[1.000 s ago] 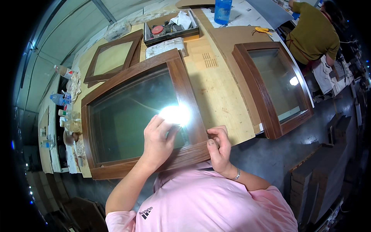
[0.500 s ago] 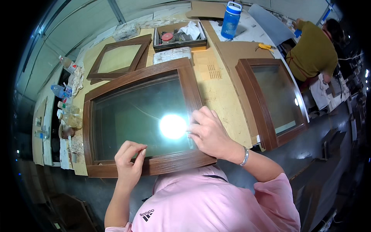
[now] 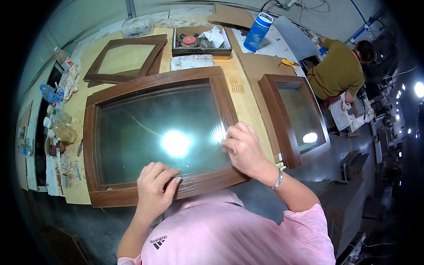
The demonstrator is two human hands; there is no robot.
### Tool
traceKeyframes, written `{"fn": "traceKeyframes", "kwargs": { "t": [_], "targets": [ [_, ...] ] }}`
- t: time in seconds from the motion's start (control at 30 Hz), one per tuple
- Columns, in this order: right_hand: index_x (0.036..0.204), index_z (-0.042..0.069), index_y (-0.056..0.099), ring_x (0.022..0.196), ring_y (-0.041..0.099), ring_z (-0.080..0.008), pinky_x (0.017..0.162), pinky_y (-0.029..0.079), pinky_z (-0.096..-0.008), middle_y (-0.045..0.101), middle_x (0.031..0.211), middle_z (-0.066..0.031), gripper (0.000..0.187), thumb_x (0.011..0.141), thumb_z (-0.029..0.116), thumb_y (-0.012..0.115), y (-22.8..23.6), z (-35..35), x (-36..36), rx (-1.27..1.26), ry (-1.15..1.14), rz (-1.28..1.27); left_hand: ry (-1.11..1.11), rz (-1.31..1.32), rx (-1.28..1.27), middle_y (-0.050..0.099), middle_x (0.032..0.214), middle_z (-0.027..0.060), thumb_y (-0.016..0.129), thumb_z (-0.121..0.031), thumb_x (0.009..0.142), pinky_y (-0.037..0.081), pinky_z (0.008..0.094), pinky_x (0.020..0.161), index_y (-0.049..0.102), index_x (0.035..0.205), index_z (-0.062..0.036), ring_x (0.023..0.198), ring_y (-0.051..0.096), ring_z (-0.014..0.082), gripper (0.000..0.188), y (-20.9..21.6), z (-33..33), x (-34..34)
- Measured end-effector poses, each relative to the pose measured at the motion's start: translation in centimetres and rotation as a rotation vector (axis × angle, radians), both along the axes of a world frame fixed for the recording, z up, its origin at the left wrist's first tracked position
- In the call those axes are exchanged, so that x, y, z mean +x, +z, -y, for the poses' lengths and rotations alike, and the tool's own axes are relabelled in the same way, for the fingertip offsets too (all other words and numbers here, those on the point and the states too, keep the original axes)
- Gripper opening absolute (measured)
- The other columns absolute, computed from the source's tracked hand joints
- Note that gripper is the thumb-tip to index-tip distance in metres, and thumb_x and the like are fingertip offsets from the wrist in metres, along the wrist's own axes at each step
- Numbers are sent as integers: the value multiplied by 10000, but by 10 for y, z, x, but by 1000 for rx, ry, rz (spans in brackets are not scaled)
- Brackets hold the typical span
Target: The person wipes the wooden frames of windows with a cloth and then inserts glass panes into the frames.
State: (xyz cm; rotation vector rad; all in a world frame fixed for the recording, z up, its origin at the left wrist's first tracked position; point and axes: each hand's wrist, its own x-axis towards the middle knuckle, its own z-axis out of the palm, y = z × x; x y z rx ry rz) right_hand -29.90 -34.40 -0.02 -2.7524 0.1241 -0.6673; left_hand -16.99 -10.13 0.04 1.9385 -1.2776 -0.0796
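Observation:
A brown wood-grain frame (image 3: 207,181) with a dark glass pane (image 3: 145,128) lies on the table in front of me, a bright lamp reflected in the glass. My left hand (image 3: 155,183) rests over the near rail, thumb and index finger pinched together at the lower edge of the pane. At the right edge of the glass, my right hand (image 3: 247,148) is closed too, its fingertips bent down against the inner side of the right rail. Whatever either hand pinches is too small or hidden to name.
Another glazed frame (image 3: 276,119) lies at right, smaller frames (image 3: 152,57) at back left. Behind are a box of odds and ends (image 3: 201,51), a blue bottle (image 3: 259,33) and a yellow-handled tool (image 3: 289,62). Bottles (image 3: 64,130) line the left edge. A person (image 3: 338,68) works at far right.
My left hand has moved right along the near rail, its pinch now lower against the glass edge. The right hand stays at the right rail, and the whole view has shifted slightly.

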Motion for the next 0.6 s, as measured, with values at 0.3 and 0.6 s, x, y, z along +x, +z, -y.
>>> {"fn": "traceKeyframes", "kwargs": {
  "t": [0.3,0.6],
  "targets": [
    [653,68,671,818,534,-238,702,404,-361,548,749,-46,66,643,14,707,4,-6,2,3,-75,-57,-33,14,-28,614,795,63,738,-114,760,416,376,692,700,862,-57,746,566,249,123,-2,-5,4],
    [684,38,643,826,546,-258,730,417,-367,571,778,-53,142,633,-71,717,4,-9,3,1,-101,-72,-38,-13,-31,611,801,62,740,-115,766,423,379,707,699,856,-51,760,568,252,117,-1,-5,4]
  ]
}}
